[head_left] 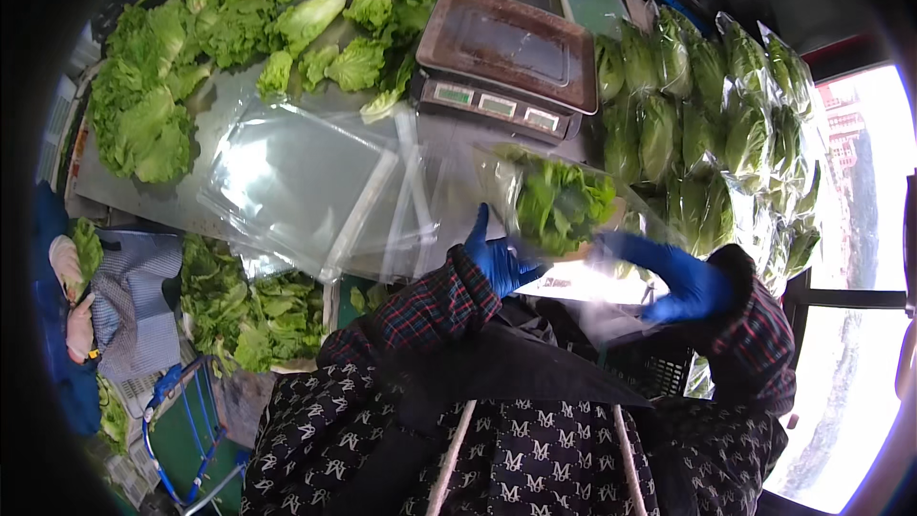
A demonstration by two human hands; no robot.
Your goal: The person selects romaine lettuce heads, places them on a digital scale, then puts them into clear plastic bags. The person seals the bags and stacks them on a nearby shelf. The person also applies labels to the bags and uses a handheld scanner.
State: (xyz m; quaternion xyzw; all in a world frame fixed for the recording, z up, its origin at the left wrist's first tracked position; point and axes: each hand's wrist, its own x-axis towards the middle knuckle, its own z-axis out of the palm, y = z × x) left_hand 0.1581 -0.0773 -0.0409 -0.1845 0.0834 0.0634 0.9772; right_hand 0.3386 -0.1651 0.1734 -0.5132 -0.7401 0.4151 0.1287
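Observation:
Both hands wear blue gloves. My left hand [498, 258] is beside a head of leafy lettuce [562, 204] in a clear plastic bag, its thumb raised and its palm against or near the bag's lower left side. My right hand [677, 279], blurred, lies at the right of the same bag, near its loose film; whether it pinches the film cannot be told. A stack of flat clear plastic bags [301, 179] lies on the metal table [136, 190] to the left. Behind the bagged lettuce stands a digital scale [509, 50] with a bare brown tray.
Loose lettuce heads [143, 122] cover the table's far left. Bagged lettuces [706, 122] are piled at the right. Below the table's left edge sit more lettuces [251, 308] and a blue-framed cart [190, 437]. A co-worker's hands [71, 294] hold lettuce at the far left. A black crate [659, 365] is at lower right.

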